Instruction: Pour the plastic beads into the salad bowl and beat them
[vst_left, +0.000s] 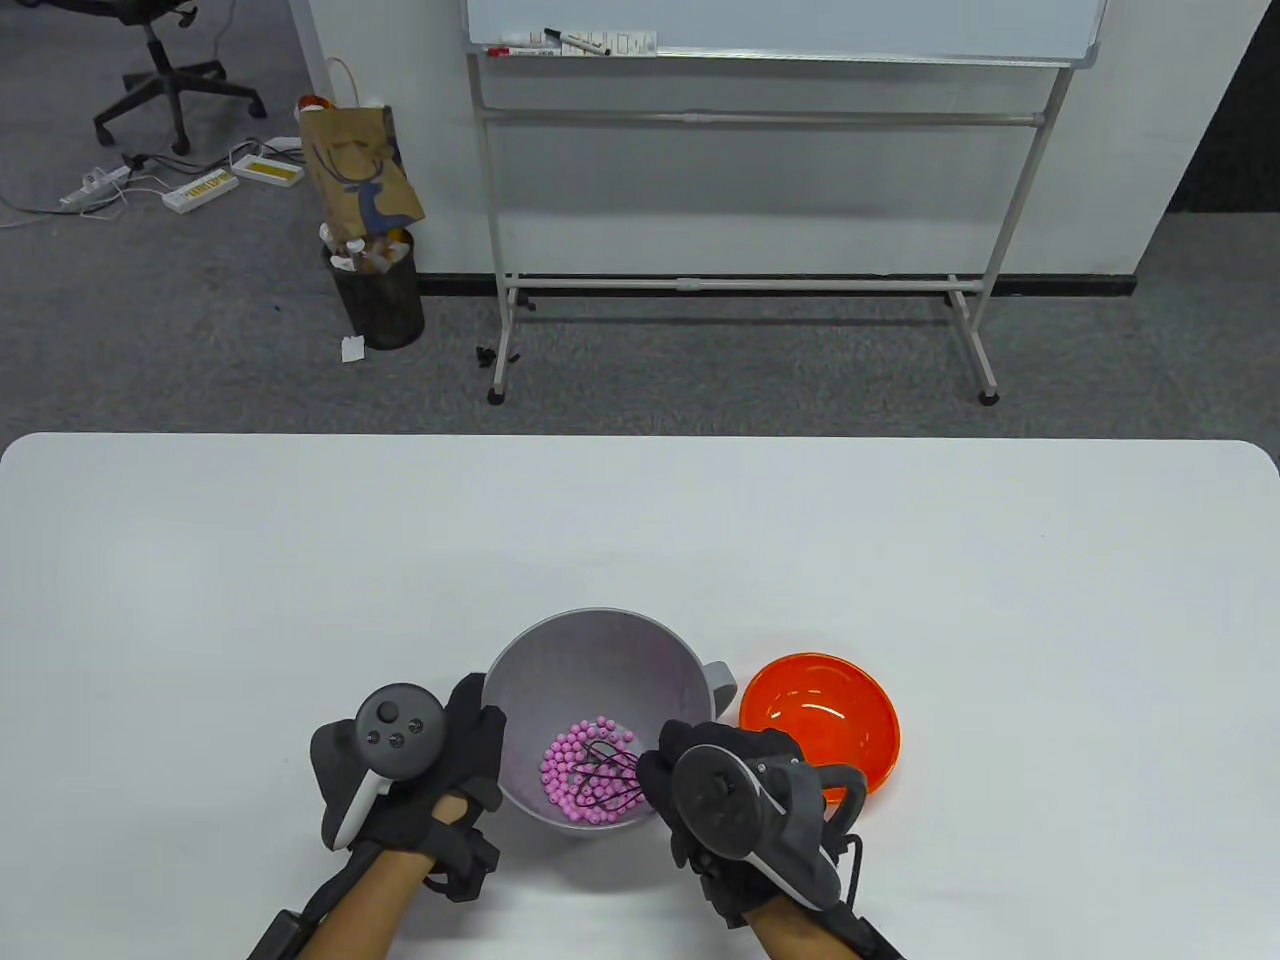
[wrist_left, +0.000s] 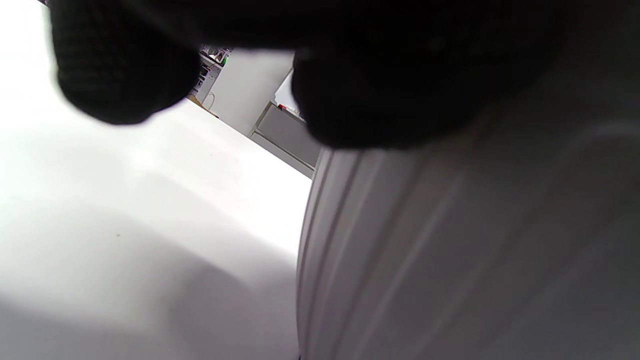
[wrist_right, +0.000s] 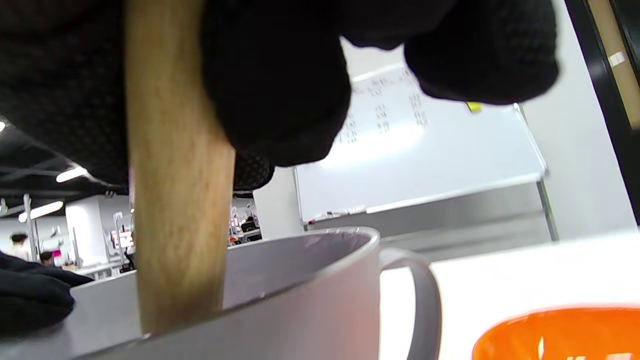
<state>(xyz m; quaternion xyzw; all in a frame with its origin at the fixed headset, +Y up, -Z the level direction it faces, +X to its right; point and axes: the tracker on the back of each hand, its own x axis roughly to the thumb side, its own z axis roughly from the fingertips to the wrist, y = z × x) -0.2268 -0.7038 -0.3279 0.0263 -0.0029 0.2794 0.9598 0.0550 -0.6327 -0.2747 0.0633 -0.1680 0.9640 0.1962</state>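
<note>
Table view overhead; wrist views low, close, sharing salad bowl (vst_left: 600, 650).

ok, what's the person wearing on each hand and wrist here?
Both the left hand and right hand wear black knit sensor gloves with a dotted texture. A dark grey, round-faced tracker with buttons and a pale strap sits on each hand's back. Black wrist mounts and cables run down the bare forearms; no sleeves visible.

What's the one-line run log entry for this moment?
phase: beating | left hand: steadies salad bowl | right hand: grips whisk in beads | orange bowl: empty
</note>
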